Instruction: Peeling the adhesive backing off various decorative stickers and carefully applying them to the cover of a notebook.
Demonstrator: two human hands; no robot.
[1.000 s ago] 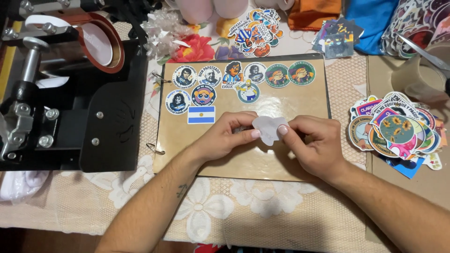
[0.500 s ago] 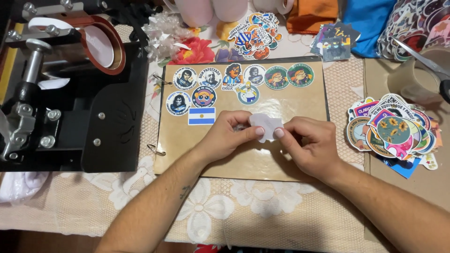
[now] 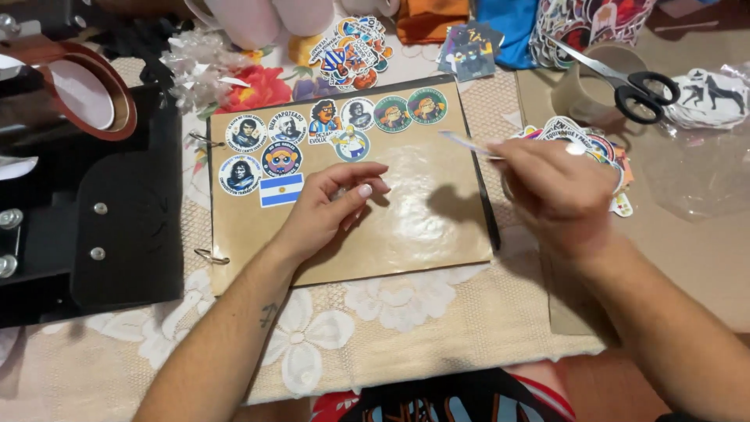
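R hand (image 3: 558, 191) lifted white sticker (image 3: 469, 144) rightward | thin, edge-on | L hand (image 3: 328, 207) on album page (image 3: 422, 227)

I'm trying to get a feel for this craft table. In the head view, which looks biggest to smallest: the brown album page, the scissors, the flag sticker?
1. Album page, by far the largest.
2. Scissors, though they lie farther from the camera, so they may look a little small.
3. Flag sticker, the smallest.

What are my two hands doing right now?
Left hand: loosely curled, empty, resting on the brown album page.
Right hand: pinching a thin white sticker backing.
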